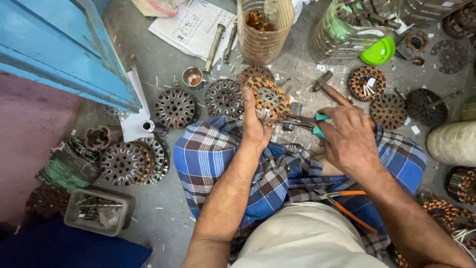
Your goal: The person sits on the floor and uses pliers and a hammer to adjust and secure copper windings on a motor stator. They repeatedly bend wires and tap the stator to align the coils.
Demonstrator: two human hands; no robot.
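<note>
Gripping the wound stator (267, 97), the left hand (254, 124) meets teal-handled pliers (302, 120) clasped in the right hand (349, 134).

The copper-wound ring stator (267, 98) sits in the left hand (255, 124), with teal-handled pliers (302, 121) just to its right (in the right hand (349, 136)), bare slotted steel discs (174, 107) further left.

Grey concrete floor (163, 218), dusty and strewn with small white scraps. A blue-painted wooden panel (64, 44) juts in at upper left above a dull pink surface (29, 129). A dark blue cloth (64, 248) lies at lower left. Light is even and soft.
</note>
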